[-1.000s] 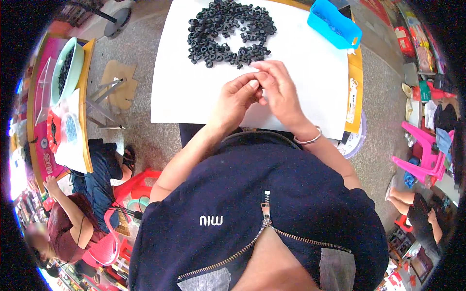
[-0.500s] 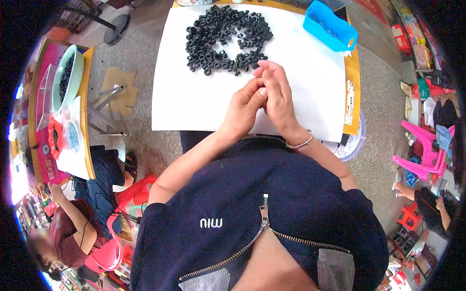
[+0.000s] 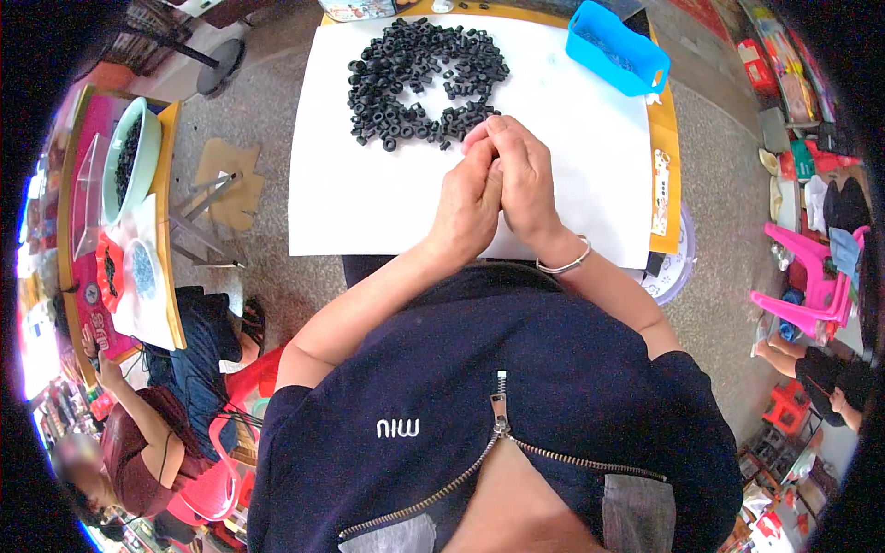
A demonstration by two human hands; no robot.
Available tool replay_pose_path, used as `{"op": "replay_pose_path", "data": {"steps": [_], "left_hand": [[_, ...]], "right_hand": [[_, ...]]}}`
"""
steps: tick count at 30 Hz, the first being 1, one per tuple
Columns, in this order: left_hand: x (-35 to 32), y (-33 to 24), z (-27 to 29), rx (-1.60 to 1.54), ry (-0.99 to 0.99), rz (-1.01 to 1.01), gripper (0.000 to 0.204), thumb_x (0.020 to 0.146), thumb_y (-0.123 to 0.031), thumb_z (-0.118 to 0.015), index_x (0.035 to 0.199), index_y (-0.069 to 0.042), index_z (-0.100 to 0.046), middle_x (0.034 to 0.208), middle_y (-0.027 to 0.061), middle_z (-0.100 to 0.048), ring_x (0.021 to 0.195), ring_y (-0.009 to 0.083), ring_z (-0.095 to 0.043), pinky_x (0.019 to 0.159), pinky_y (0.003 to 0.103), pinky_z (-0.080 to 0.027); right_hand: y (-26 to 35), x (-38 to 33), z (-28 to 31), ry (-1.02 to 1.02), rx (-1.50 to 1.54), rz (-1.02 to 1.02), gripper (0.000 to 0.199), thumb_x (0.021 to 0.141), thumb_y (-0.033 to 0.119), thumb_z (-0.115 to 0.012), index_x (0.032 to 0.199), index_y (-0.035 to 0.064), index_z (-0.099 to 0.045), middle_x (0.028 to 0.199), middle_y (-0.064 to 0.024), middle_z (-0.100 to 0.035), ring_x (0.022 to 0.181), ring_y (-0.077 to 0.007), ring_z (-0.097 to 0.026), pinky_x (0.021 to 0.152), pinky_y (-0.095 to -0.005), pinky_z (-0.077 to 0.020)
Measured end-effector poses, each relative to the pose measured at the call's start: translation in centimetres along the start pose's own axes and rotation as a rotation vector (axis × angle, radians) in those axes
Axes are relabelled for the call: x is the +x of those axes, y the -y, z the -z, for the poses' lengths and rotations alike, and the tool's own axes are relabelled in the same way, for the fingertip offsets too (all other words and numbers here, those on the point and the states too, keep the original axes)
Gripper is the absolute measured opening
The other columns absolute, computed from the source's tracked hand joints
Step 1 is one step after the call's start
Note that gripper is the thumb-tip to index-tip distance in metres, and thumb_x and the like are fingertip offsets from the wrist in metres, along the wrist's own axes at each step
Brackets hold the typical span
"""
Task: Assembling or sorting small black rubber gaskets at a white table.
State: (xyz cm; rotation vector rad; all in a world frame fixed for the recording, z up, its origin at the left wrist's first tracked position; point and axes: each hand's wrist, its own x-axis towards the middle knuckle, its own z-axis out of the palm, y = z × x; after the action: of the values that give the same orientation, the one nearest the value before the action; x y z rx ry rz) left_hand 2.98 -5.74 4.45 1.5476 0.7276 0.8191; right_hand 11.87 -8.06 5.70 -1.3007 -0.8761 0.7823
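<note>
Two hands: left hand (image 3: 467, 210) and right hand (image 3: 521, 180) are pressed together with fingers overlapping, over the white sheet (image 3: 581, 175); whether anything is clasped between them I cannot tell.
Black pieces: small black hollow cylinders (image 3: 380, 88) lie loose in a rough ring on the sheet's far left part; the right fingertips sit just beside its near right margin.
Near edge: runs below the wrists, close to the navy top (image 3: 553, 369).
Right edge: a yellow tabletop (image 3: 667, 120) strip shows past the sheet; white surface stretches from the right hand to it.
Far right corner: a blue bin (image 3: 604, 72) overlaps the sheet's edge, its small contents unclear.
Far edge: a printed tin (image 3: 358, 9) stands behind the cylinders.
Left edge: white surface reaches from the left hand towards it; beyond lies speckled floor (image 3: 277, 194).
</note>
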Motion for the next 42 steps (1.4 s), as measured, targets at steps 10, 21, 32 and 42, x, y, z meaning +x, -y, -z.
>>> {"op": "replay_pose_path", "data": {"steps": [10,21,32,42], "left_hand": [[0.1,1.2,0.4,-0.303,0.101,0.268,0.020,0.095,-0.013,-0.044,0.106,0.001,-0.054,0.080,0.0094,-0.057,0.065,0.0168,-0.055,0.057,0.029,-0.046],[0.2,1.3,4.0,-0.965,0.197,0.474,0.028,0.097,-0.022,-0.046,0.111,0.000,-0.056,0.095,0.0080,-0.061,0.075,0.0115,-0.054,0.063,0.027,-0.048],[-0.3,1.9,3.7,-0.992,0.116,0.447,0.024,0.095,-0.020,-0.051,0.109,-0.001,-0.057,0.094,0.0061,-0.063,0.080,0.0134,-0.061,0.074,0.028,-0.050],[-0.3,2.7,4.1,-0.922,-0.006,0.444,0.021,0.090,-0.004,-0.054,0.111,0.001,-0.056,0.095,0.0104,-0.062,0.082,0.0161,-0.062,0.079,0.028,-0.054]], "right_hand": [[-1.1,-0.5,1.0,0.046,-0.109,-0.089,0.030,0.097,0.023,-0.042,0.088,-0.0003,-0.059,0.077,-0.0082,-0.058,0.067,-0.0145,-0.053,0.064,-0.0287,-0.0441],[0.2,-0.2,2.8,0.164,-0.396,0.427,0.021,0.079,0.007,-0.065,0.099,0.0037,-0.063,0.100,-0.0074,-0.058,0.085,-0.0170,-0.055,0.073,-0.0288,-0.0484],[0.2,-0.7,1.9,0.136,-0.526,0.494,0.019,0.074,0.005,-0.067,0.093,0.0059,-0.066,0.095,-0.0064,-0.059,0.089,-0.0244,-0.053,0.078,-0.0332,-0.0448],[-0.4,-0.4,2.4,0.079,-0.243,0.127,0.013,0.078,0.003,-0.062,0.090,0.0044,-0.066,0.087,-0.0084,-0.060,0.083,-0.0262,-0.056,0.075,-0.0349,-0.0461]]}}
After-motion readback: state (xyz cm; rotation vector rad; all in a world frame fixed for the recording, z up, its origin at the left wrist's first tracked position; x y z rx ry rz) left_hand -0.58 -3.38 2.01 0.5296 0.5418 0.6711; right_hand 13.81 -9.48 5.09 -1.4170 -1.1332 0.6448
